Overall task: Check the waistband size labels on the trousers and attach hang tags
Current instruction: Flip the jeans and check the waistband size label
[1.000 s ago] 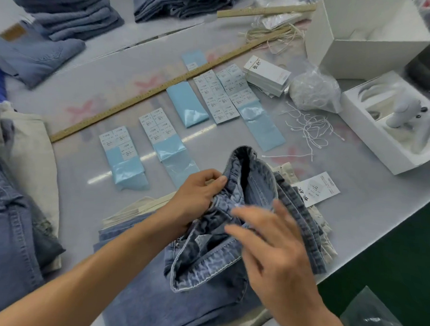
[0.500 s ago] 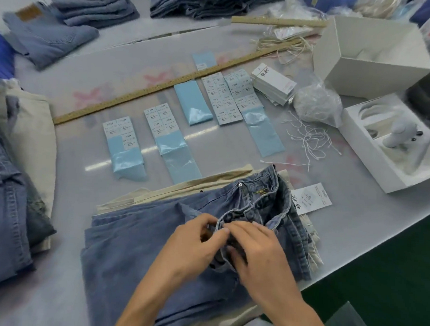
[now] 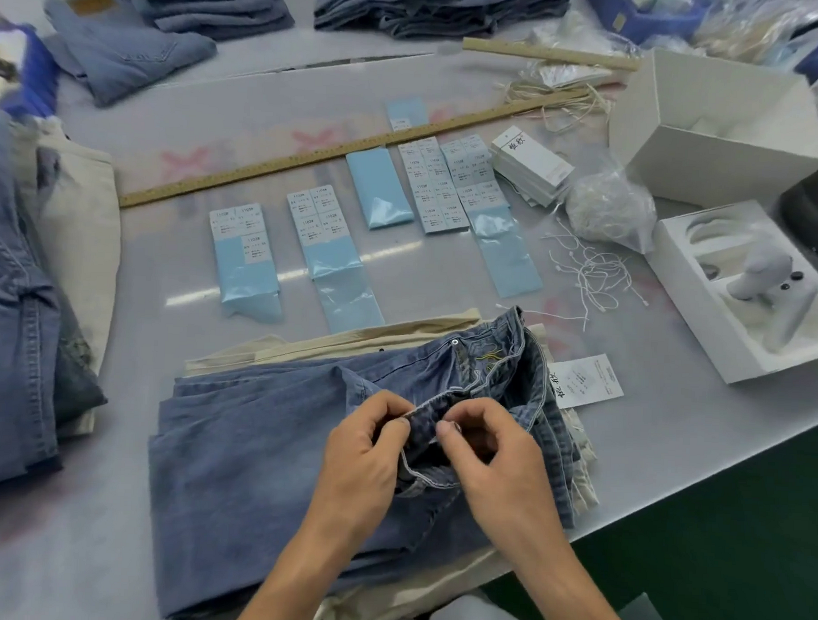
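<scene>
Folded blue jeans (image 3: 263, 453) lie on top of cream trousers (image 3: 331, 344) at the near edge of the table. My left hand (image 3: 362, 466) and my right hand (image 3: 494, 461) both pinch the turned-up waistband (image 3: 424, 414) of the jeans, fingertips close together. A white hang tag (image 3: 585, 381) lies just right of the waistband. A stack of hang tags (image 3: 530, 163) and loose white tag strings (image 3: 589, 274) sit further back on the right. Several blue strips of size stickers (image 3: 247, 253) are laid in a row behind the jeans.
A long wooden ruler (image 3: 310, 155) lies across the table. A white box with a tagging gun (image 3: 765, 280) and an open white box (image 3: 715, 130) stand at the right. Piles of jeans (image 3: 22, 305) sit at the left and along the back (image 3: 214, 1).
The lifted, opened waistband has been laid down on the pile. Both hands came together at its near edge and now pinch it.
</scene>
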Demonstrator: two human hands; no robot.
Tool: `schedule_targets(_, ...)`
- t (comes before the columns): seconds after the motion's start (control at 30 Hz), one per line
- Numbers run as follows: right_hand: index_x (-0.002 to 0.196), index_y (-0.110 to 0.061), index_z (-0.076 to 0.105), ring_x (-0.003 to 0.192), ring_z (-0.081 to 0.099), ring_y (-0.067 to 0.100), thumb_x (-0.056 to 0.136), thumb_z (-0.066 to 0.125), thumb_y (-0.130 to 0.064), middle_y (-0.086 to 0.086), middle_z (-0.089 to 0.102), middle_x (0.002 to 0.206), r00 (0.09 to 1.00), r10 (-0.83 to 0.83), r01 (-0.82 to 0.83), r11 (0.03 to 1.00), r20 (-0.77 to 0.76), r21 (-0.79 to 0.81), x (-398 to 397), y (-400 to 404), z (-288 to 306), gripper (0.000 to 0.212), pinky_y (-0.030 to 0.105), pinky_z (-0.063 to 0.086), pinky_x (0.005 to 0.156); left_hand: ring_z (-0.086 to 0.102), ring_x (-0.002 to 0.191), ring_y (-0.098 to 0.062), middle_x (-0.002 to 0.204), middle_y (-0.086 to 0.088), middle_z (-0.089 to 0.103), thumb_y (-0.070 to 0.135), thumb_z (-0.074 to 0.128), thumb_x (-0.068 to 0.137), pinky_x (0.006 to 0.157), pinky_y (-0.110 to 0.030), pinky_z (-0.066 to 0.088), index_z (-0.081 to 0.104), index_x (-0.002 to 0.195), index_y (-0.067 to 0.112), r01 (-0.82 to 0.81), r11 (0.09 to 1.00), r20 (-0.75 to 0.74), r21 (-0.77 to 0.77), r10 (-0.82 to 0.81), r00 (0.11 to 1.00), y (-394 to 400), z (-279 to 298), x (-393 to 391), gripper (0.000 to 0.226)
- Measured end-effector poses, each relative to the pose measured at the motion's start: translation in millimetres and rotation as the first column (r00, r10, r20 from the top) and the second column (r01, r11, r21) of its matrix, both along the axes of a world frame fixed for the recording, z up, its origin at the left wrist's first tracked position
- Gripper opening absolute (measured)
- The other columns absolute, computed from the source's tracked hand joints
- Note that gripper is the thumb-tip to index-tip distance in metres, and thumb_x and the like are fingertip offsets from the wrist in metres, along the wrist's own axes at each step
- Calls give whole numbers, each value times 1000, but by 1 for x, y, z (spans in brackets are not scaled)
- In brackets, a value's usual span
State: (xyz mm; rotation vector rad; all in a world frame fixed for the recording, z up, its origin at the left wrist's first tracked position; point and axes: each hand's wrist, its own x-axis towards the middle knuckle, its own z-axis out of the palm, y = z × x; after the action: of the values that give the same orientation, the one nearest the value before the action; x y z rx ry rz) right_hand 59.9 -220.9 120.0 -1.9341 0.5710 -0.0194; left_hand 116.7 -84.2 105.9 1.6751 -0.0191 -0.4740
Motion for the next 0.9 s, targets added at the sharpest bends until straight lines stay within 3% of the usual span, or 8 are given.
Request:
schedule_targets(0.13, 86, -31, 69, 80, 72, 16, 90, 72, -5, -3, 73, 84, 992, -106, 120, 963, -70, 242, -2, -3, 3, 27, 30, 60, 73, 46, 60, -16, 68, -14, 57, 25, 52, 86, 56, -43, 39, 64, 77, 25, -54, 998, 20, -23, 54, 998, -5, 1, -4, 15)
schedule_targets(0.33, 98, -19, 71, 81, 72, 11, 91, 71, -2, -5, 74, 87, 987, -83, 129, 914, -136, 384, -8, -5, 11, 18, 17, 55, 73, 45, 59, -26, 69, -18, 55, 27, 52, 88, 60, -58, 43, 63, 78, 23, -64, 997, 56, -40, 66, 996, -10, 9, -2, 15)
schedule_targets(0.43, 99, -12, 67, 78, 69, 7, 95, 64, -2, -3, 74, 81, 973, -94, 181, 876, -209, 448, -9, -7, 13, 11, 14, 52, 69, 45, 60, -33, 68, -16, 53, 26, 50, 90, 61, -54, 43, 62, 82, 24, -2, 998, 90, -60, 7, 996, -9, 11, -2, 15)
schedule_targets(0.53, 97, -9, 67, 75, 65, 12, 94, 61, -1, 3, 71, 81, 957, -155, 274, 765, -245, 583, -9, -11, 14, 10, 21, 52, 68, 42, 59, -15, 64, -4, 52, 27, 50, 94, 60, -43, 39, 61, 84, 27, 69, 996, 139, -63, -60, 988, -7, 12, -1, 15)
schedule_targets(0.6, 97, -9, 68, 77, 64, 15, 85, 67, -3, 6, 70, 84, 954, -171, 292, 706, -245, 646, -8, -15, 15, 13, 24, 54, 70, 42, 59, -12, 63, -3, 50, 27, 49, 95, 58, -40, 37, 61, 85, 28, 85, 994, 134, -67, -76, 988, -6, 11, 0, 15)
schedule_targets(0.7, 95, -9, 71, 81, 69, 18, 78, 73, 1, 10, 73, 87, 943, -230, 332, 699, -240, 633, -10, -15, 17, 20, 26, 57, 77, 41, 59, -9, 61, 3, 46, 28, 50, 95, 57, -38, 36, 61, 85, 27, 69, 994, 112, -85, -59, 992, -6, 8, 4, 15)
schedule_targets(0.8, 96, -14, 76, 87, 74, 24, 78, 77, 0, 15, 77, 95, 939, -253, 342, 744, -232, 574, -17, -12, 20, 23, 26, 60, 78, 39, 59, -17, 64, -13, 45, 31, 50, 94, 56, -45, 35, 61, 85, 26, 44, 994, 91, -102, -35, 995, -4, 6, 8, 16)
schedule_targets(0.9, 101, -15, 77, 96, 75, 28, 79, 76, -4, 17, 77, 102, 947, -233, 320, 738, -220, 594, -20, -12, 26, 25, 26, 60, 77, 39, 58, -18, 63, -12, 46, 31, 48, 95, 56, -46, 35, 60, 83, 26, 41, 993, 86, -107, -32, 996, -3, 4, 10, 18)
